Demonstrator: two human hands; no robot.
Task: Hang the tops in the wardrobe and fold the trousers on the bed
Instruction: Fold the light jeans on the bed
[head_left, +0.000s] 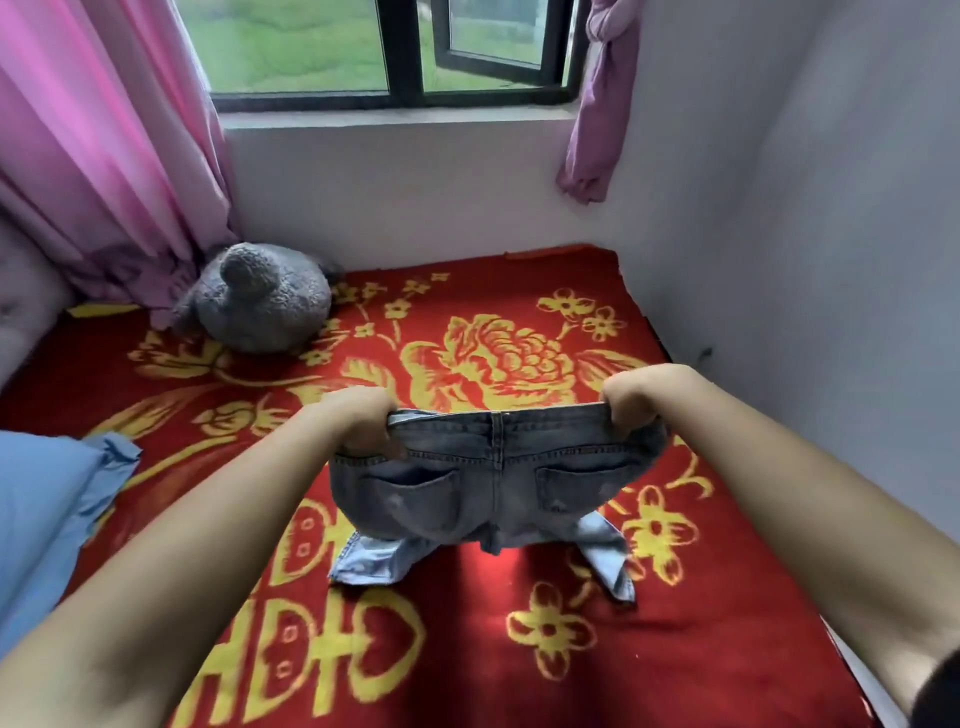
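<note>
We hold a pair of faded pale blue denim trousers (493, 483) up over the bed, back pockets facing us, the leg ends crumpled on the cover below. Our left hand (358, 421) and right hand (634, 400) each curl round one end of the waistband, fingers pinching the cloth. Denim like this likely handles as fairly weighty, limp but thick, neither slippery nor fragile; the waistband corners and the hems look like the firmest places to take hold.

The bed wears a red blanket with yellow flowers (519, 649), soft and flat. A grey plush toy (260, 299) lies near a pink curtain (104, 156); light blue fabric (47, 509) sits at the left edge. White walls (805, 208) and a dark-framed window (395, 52) close the corner.
</note>
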